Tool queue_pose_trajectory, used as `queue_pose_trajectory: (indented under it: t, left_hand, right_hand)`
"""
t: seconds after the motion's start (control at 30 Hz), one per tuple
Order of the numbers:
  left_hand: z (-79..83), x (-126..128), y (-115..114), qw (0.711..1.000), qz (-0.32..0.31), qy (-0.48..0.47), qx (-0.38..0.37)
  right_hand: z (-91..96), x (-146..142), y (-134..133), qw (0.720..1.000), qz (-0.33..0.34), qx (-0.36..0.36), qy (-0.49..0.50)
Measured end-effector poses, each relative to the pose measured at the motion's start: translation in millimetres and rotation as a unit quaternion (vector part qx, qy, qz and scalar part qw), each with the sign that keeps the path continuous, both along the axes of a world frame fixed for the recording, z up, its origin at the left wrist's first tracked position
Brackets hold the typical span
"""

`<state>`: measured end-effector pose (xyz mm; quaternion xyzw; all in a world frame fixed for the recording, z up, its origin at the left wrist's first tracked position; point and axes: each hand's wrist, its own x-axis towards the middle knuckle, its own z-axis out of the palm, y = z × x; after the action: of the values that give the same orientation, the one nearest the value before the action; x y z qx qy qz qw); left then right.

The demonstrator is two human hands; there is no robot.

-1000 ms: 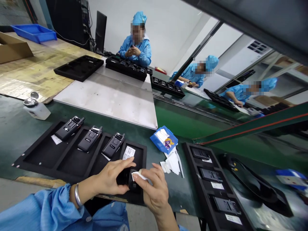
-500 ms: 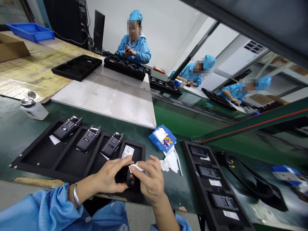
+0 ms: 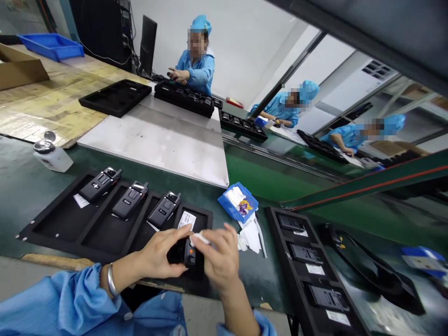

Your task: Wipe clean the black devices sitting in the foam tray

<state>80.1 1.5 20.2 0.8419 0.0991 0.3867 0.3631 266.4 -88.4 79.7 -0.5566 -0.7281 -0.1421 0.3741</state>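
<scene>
Head view: three radios (image 3: 128, 201) lie in the left tray (image 3: 75, 249); above its last compartment (image 3: 202, 225), the half-curled left hand (image 3: 159, 254) holds a fourth radio (image 3: 189, 256), the right hand (image 3: 222, 259) pinching white cloth (image 3: 200, 238) against it, wiping seemingly unfinished.

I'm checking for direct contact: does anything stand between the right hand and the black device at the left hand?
Yes: a white wipe, pinched in the right hand, sits at the upper end of the black device. Nothing visible separates the device from the left hand.
</scene>
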Motion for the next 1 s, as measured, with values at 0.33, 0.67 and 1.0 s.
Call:
queue_pose_trajectory:
  t: [0.33, 0.67, 1.0]
  left_hand:
    - [3.0, 0.3, 2.6, 1.0, -0.006, -0.002, -0.012]
    - [2.4, -0.8, 0.1, 1.0, -0.004, 0.008, 0.002]
    - [0.2, 1.1, 0.5, 1.0, -0.004, -0.002, 0.005]
  right_hand:
    - [-17.8, 14.3, -26.4, 0.991, -0.068, 0.012, 0.11]
    - [-1.6, -8.2, -22.8, 0.998, 0.014, -0.018, 0.058]
    - [5.8, -7.9, -9.3, 1.0, 0.021, -0.012, 0.011]
